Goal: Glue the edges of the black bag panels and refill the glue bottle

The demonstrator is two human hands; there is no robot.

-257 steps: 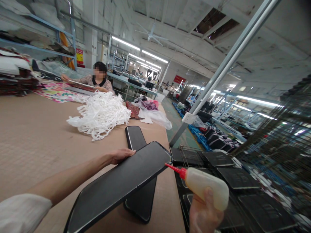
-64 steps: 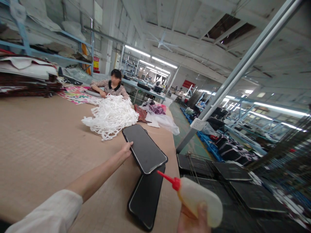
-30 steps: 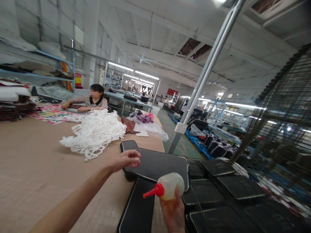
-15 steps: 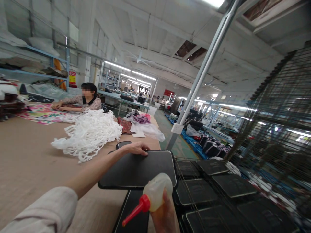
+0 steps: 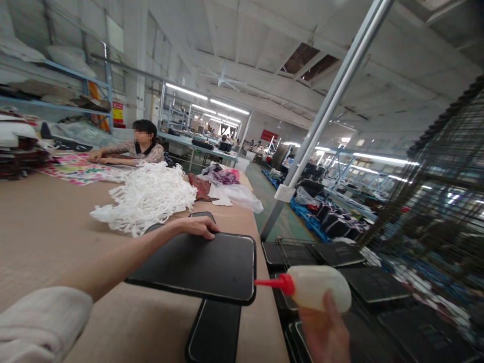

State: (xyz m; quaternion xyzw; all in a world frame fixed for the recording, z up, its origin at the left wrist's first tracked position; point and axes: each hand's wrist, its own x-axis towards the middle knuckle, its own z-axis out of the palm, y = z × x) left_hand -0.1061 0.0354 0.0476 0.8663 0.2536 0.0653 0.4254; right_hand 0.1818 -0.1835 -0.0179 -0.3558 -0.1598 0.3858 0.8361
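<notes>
the right hand [image 5: 325,330] is wrapped round a squeeze bottle [image 5: 321,288], its red nozzle [image 5: 273,284] aimed left at the right-hand end of a black panel [image 5: 215,267]; whether they touch, i cannot tell. the panel lies left of that hand, long axis roughly left to right, across a second panel [image 5: 215,330] on the worktop [image 5: 260,327]. the left hand [image 5: 199,226] grips its far edge. beyond: white strips [image 5: 151,194], then a co-worker [image 5: 149,151].

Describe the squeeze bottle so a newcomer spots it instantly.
Find the brown table, then its right edge. Near that edge, the right hand holds the bottle sideways. Unlike the black panels nearby, it is pale and translucent, tipped with a red nozzle.
</notes>
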